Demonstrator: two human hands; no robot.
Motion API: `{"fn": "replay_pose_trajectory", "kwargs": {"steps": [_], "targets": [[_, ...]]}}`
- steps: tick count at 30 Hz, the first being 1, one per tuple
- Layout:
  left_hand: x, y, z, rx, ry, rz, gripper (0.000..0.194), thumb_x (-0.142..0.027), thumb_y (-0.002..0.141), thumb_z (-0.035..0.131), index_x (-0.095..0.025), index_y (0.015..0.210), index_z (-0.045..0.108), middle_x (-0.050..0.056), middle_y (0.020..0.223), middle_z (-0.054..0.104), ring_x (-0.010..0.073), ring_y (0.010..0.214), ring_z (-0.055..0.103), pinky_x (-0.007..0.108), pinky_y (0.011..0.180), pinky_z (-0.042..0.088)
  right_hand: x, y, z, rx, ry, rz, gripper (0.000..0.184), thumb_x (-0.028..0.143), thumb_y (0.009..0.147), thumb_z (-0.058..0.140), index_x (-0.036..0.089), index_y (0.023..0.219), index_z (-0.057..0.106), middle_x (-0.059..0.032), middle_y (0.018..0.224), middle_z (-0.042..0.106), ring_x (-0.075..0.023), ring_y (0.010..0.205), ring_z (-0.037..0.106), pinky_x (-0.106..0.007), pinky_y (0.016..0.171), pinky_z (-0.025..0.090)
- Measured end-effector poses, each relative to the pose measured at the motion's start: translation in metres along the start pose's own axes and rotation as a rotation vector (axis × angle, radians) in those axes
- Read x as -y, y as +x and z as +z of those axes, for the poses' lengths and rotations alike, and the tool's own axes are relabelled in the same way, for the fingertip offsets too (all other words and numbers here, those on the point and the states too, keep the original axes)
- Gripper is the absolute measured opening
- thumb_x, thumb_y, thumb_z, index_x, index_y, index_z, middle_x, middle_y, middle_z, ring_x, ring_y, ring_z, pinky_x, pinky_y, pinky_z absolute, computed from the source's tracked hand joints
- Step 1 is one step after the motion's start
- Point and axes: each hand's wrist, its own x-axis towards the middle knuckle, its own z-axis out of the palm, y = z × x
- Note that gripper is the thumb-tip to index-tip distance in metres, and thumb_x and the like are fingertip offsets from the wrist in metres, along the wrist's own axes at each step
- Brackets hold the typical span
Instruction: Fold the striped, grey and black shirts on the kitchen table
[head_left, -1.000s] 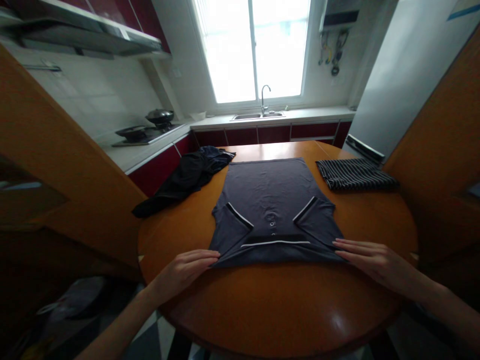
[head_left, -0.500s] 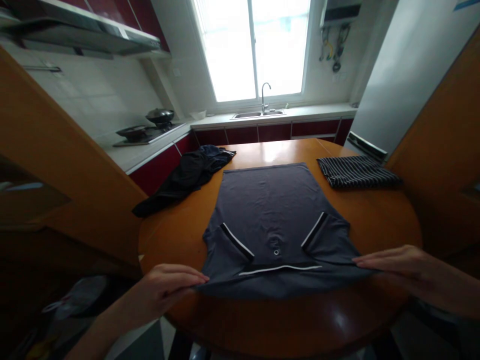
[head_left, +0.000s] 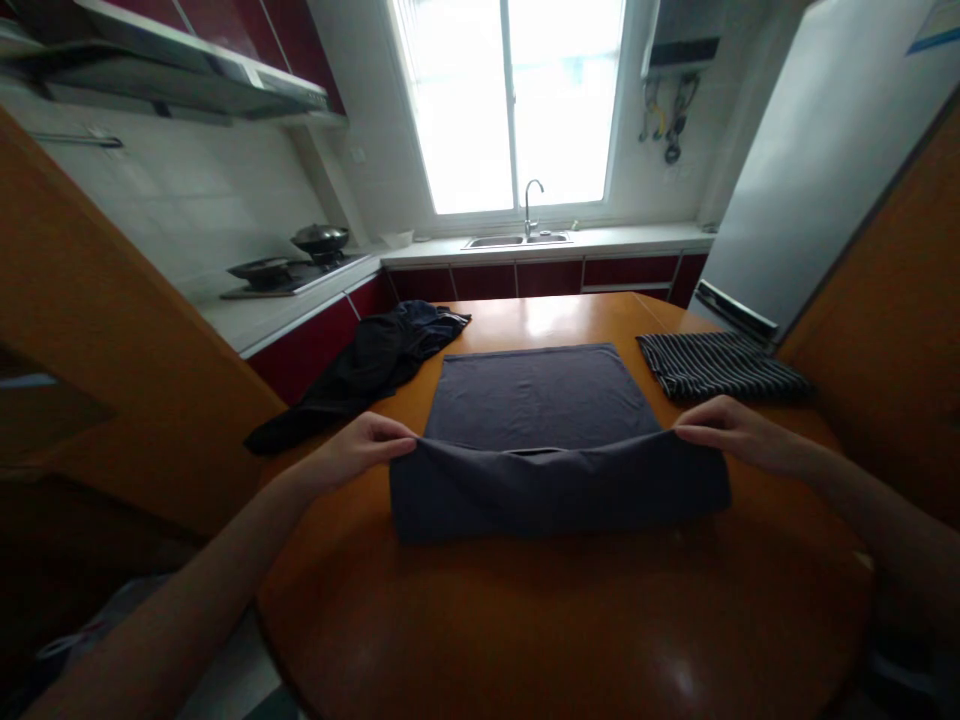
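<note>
The dark slate-grey fabric shirt [head_left: 536, 395] lies across the centre of the frame, its far part flat on the glossy orange-brown wooden worktop [head_left: 562, 625]. The left hand [head_left: 360, 450], left of centre, has its grip closed in a pinch, thumb and fingers together on one end of a lifted fold. The right hand [head_left: 739, 432], right of centre, pinches the other end in the same way. Between the two, the fold's upper edge sags slightly, a thin white-edged strip [head_left: 536, 451] showing at its middle; the cloth drops from there towards the lower centre.

Farther out, a crumpled heap of black and navy clothing [head_left: 367, 360] lies at the left of the frame, reaching to the worktop's edge. At the right lies a folded black cloth with pale stripes [head_left: 724, 365], just beyond the right hand. Behind it, a tall silver-grey refrigerator [head_left: 795, 170] carries a blue-and-pale label [head_left: 936, 30] in the upper right corner; any writing on it is too small to read. A steel faucet [head_left: 528, 210] stands under the bright window [head_left: 465, 110] at upper centre.
</note>
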Motion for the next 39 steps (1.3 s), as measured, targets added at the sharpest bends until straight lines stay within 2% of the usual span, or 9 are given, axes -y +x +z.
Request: {"fn": "replay_pose_trajectory", "kwargs": {"steps": [4, 8, 11, 15, 20, 24, 28, 35, 39], "targets": [[0.013, 0.041, 0.0, 0.009, -0.173, -0.172, 0.047, -0.059, 0.066, 0.082, -0.013, 0.077, 0.078, 0.008, 0.075, 0.073, 0.0155, 0.064, 0.062, 0.022, 0.057, 0.047, -0.03, 0.047, 0.005, 0.083, 0.102, 0.088, 0.051, 0.064, 0.081, 0.065, 0.015, 0.068, 0.068, 0.0001, 0.062, 0.058, -0.0125, 0.057, 0.048, -0.025, 0.053, 0.037], [0.028, 0.069, 0.006, 0.007, -0.227, -0.268, 0.05, -0.059, 0.057, 0.088, -0.013, 0.075, 0.078, 0.008, 0.074, 0.072, 0.0143, 0.061, 0.061, 0.021, 0.054, 0.044, -0.056, 0.077, 0.011, 0.101, 0.141, 0.151, 0.054, 0.067, 0.076, 0.068, 0.013, 0.071, 0.07, -0.0001, 0.063, 0.059, -0.0126, 0.058, 0.048, -0.026, 0.055, 0.038], [0.038, 0.079, 0.007, 0.009, -0.231, -0.275, 0.052, -0.062, 0.058, 0.087, -0.013, 0.075, 0.078, 0.007, 0.071, 0.072, 0.0131, 0.058, 0.059, 0.02, 0.052, 0.042, -0.066, 0.086, 0.011, 0.106, 0.145, 0.149, 0.052, 0.065, 0.075, 0.071, 0.013, 0.07, 0.07, -0.0008, 0.064, 0.06, -0.0126, 0.059, 0.049, -0.026, 0.056, 0.038], [0.046, 0.082, 0.005, 0.032, -0.218, -0.274, 0.052, -0.062, 0.062, 0.084, -0.014, 0.079, 0.079, 0.006, 0.074, 0.073, 0.014, 0.061, 0.06, 0.021, 0.055, 0.044, -0.067, 0.089, 0.009, 0.13, 0.15, 0.171, 0.052, 0.065, 0.076, 0.069, 0.013, 0.073, 0.072, -0.0024, 0.067, 0.063, -0.015, 0.062, 0.053, -0.028, 0.058, 0.042], [0.045, 0.084, 0.007, -0.056, -0.193, -0.275, 0.047, -0.056, 0.06, 0.086, -0.014, 0.079, 0.079, 0.005, 0.072, 0.073, 0.0142, 0.062, 0.06, 0.021, 0.056, 0.044, -0.06, 0.095, 0.006, 0.115, 0.064, 0.154, 0.05, 0.063, 0.079, 0.068, 0.014, 0.081, 0.075, -0.0051, 0.079, 0.07, -0.019, 0.073, 0.06, -0.03, 0.067, 0.047], [0.044, 0.086, 0.009, -0.181, -0.155, -0.252, 0.049, -0.056, 0.056, 0.087, -0.013, 0.079, 0.078, 0.006, 0.073, 0.074, 0.0163, 0.065, 0.062, 0.023, 0.06, 0.046, -0.062, 0.1, 0.006, 0.047, 0.009, 0.126, 0.048, 0.061, 0.08, 0.068, 0.014, 0.084, 0.075, -0.0065, 0.08, 0.072, -0.0207, 0.074, 0.063, -0.03, 0.068, 0.047], [0.052, 0.092, 0.008, -0.303, -0.102, -0.175, 0.052, -0.058, 0.055, 0.084, -0.013, 0.079, 0.078, 0.007, 0.077, 0.075, 0.0192, 0.071, 0.065, 0.025, 0.065, 0.048, -0.068, 0.104, 0.011, -0.124, -0.131, 0.067, 0.041, 0.054, 0.082, 0.064, 0.014, 0.081, 0.075, -0.0078, 0.079, 0.073, -0.0221, 0.074, 0.064, -0.032, 0.069, 0.047], [0.065, 0.103, 0.008, -0.322, 0.061, -0.106, 0.047, -0.058, 0.061, 0.077, -0.015, 0.079, 0.078, 0.007, 0.08, 0.077, 0.0232, 0.076, 0.068, 0.029, 0.069, 0.05, -0.076, 0.112, 0.024, -0.305, -0.368, 0.017, 0.028, 0.041, 0.082, 0.059, 0.019, 0.077, 0.074, -0.008, 0.081, 0.076, -0.0237, 0.077, 0.068, -0.033, 0.074, 0.047], [0.058, 0.108, 0.002, -0.24, 0.193, -0.03, 0.051, -0.061, 0.069, 0.069, -0.016, 0.09, 0.078, 0.008, 0.09, 0.078, 0.0253, 0.084, 0.07, 0.031, 0.076, 0.051, -0.072, 0.113, 0.022, -0.294, -0.468, 0.035, 0.028, 0.043, 0.087, 0.058, 0.02, 0.081, 0.074, -0.0078, 0.084, 0.076, -0.0239, 0.079, 0.069, -0.033, 0.075, 0.048]]}}
